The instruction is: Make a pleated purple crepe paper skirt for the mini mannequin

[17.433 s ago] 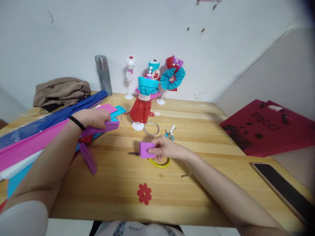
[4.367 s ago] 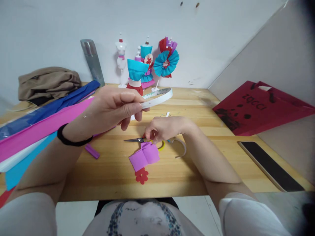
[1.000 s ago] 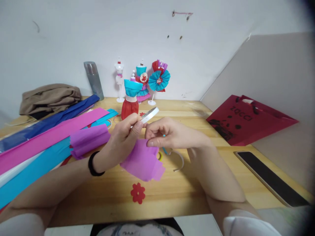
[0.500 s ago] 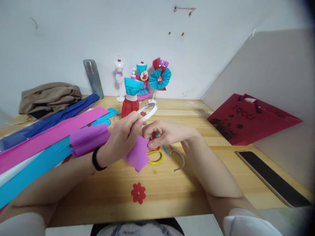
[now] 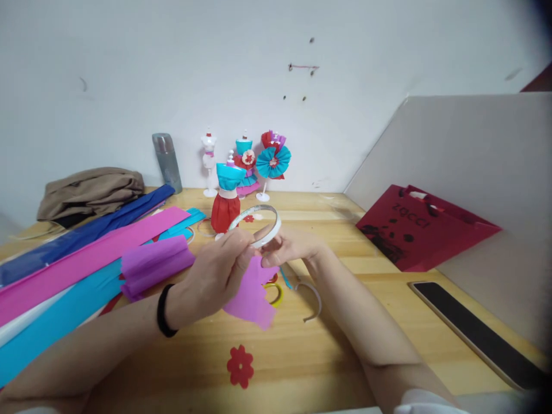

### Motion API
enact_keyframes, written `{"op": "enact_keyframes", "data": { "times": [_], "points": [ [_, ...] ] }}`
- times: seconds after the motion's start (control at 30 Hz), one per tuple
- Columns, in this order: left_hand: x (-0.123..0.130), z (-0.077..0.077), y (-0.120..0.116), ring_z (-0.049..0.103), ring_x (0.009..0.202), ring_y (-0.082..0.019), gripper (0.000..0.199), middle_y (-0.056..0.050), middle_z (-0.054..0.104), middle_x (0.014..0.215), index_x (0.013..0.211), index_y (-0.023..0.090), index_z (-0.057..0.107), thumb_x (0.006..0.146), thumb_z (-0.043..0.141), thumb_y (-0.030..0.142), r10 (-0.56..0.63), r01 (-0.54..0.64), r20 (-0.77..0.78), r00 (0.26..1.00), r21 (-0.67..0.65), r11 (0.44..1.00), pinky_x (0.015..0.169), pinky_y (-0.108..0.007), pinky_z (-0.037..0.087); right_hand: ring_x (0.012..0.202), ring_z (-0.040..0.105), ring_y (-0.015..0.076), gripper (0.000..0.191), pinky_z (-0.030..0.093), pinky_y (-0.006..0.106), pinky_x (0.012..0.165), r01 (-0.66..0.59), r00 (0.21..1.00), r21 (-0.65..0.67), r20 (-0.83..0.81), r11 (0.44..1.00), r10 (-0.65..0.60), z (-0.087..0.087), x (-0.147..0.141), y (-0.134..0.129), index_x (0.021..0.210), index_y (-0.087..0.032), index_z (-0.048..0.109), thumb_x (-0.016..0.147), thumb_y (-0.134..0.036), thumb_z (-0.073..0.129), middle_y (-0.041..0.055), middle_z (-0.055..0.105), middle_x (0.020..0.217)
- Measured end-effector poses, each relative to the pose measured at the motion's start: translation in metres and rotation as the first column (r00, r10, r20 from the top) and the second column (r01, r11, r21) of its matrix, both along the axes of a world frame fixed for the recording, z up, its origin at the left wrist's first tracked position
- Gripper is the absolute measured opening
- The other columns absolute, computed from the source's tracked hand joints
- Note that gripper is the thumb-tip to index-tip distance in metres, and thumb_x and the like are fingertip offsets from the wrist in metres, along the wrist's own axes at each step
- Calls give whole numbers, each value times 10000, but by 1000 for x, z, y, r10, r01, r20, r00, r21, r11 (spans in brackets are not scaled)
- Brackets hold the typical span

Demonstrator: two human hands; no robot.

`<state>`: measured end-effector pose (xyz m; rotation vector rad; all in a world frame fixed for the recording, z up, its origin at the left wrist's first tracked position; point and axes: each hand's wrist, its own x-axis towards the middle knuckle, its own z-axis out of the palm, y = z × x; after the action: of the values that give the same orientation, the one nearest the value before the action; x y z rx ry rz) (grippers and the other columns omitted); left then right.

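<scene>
My left hand (image 5: 215,270), with a black band round its wrist, is closed on a thin white tape roll (image 5: 271,233) and the top of a purple crepe paper piece (image 5: 249,299). The paper hangs below the fingers, its right edge jagged. My right hand (image 5: 287,244) is bent in a pinch at the paper's upper right edge, close under the roll; some of its fingertips are hidden behind the roll. A red paper flower (image 5: 240,366) lies on the table below. Beneath the hands sit a yellow ring-shaped thing (image 5: 277,295) and a curved pale band (image 5: 317,299).
Strips of pink (image 5: 99,253) and blue crepe paper and a purple roll (image 5: 157,264) lie at the left. Several small dress forms (image 5: 226,195) in paper clothes stand behind. A red bag (image 5: 414,230) and a dark phone-like slab (image 5: 470,333) are at the right.
The view has tilted up slightly. The tape roll has turned to show its opening more. The purple paper has swung right and spread wider, and my right hand has shifted beside the roll.
</scene>
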<state>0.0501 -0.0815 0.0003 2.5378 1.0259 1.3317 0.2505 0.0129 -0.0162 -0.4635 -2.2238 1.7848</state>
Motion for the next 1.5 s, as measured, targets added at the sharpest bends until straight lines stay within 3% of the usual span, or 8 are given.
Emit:
{"op": "enact_keyframes", "data": {
  "times": [0.47,0.67,0.73,0.8,0.93,1.07,1.27,1.5],
  "points": [
    [-13,24,2,533,573,-138,277,19,578,645,761,214,497,1008,373,233,131,-127,-58,990,57,990,553,-275,386,713,625,93,416,535,211,717,-111,994,-69,-16,991,110,21,23,1,1011,-111,699,713,-315,906,15,694,839],
    [-18,34,-1,466,536,-118,286,46,499,609,722,216,448,1003,400,211,128,-122,-59,990,98,988,518,-263,334,716,647,94,507,511,174,633,-16,987,-28,-158,999,12,21,39,1,1201,-140,679,766,-329,859,24,716,870],
    [-20,35,-1,465,538,-119,267,48,500,612,737,216,468,997,410,204,136,-130,-56,989,98,987,521,-263,335,668,640,96,465,496,171,595,-3,972,-22,-234,1000,-3,19,41,2,1138,-153,712,753,-371,854,22,715,816],
    [-20,36,-1,461,542,-122,261,47,497,613,734,217,470,988,415,196,138,-131,-64,988,99,986,524,-267,333,592,619,100,373,480,175,565,-10,956,18,-292,1000,14,16,43,5,864,-147,749,696,-457,870,25,691,692],
    [-20,36,1,445,537,-122,283,46,482,602,702,219,431,984,410,196,109,-102,-84,990,81,991,521,-267,328,463,551,110,560,431,203,487,88,955,29,-286,996,-76,9,48,7,509,-185,593,571,-681,845,25,570,479],
    [-20,37,3,459,545,-122,288,40,516,616,700,216,431,986,395,214,81,-83,-118,990,-14,996,525,-265,339,488,582,125,510,424,211,481,218,921,-34,-324,975,-217,11,52,-8,597,-197,588,574,-616,877,16,573,509],
    [-21,36,8,477,562,-130,290,26,561,638,716,217,469,991,387,260,9,-33,-148,989,-161,986,528,-270,348,615,638,125,399,517,237,594,341,878,-84,-329,936,-349,38,41,-43,816,-165,692,690,-485,896,53,709,762],
    [-23,31,19,483,491,-111,323,53,519,531,698,226,512,995,431,328,-69,37,-79,995,-347,937,490,-251,335,578,589,132,419,489,281,595,319,940,252,-209,914,-271,69,42,-58,734,-196,683,802,-599,775,17,648,669]
  ]
}}
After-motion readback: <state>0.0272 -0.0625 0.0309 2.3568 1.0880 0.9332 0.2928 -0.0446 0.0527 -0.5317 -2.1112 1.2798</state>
